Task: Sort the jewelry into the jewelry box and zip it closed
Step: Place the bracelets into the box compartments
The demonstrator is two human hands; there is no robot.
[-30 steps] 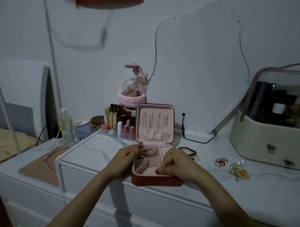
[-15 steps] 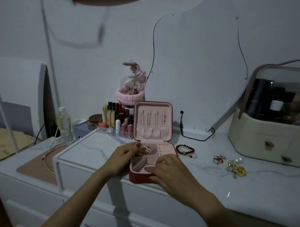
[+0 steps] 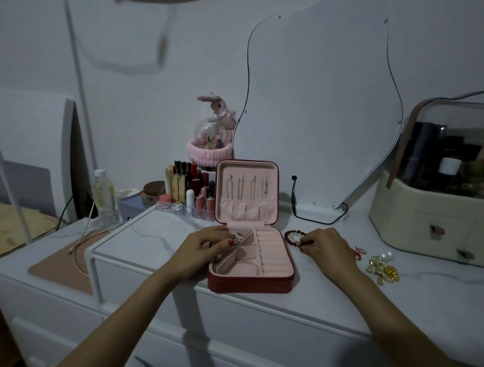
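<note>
Your right hand [image 3: 326,248] pinches the dark red bead bracelet [image 3: 293,238] at its near-right side, fingertips closed on the beads; the bracelet lies on the white tabletop [image 3: 341,296] just left of that grip, right beside the jewelry box [image 3: 249,282]. Your left hand [image 3: 203,246] rests on the box's left edge, fingers curled over the rear-left compartment, touching small jewelry there; can't tell if it grips any. The box is open, lid upright. A thin bangle [image 3: 246,264] lies in the front compartment. Right of your right hand: rings [image 3: 359,252], then a gold and pearl cluster [image 3: 382,268].
</note>
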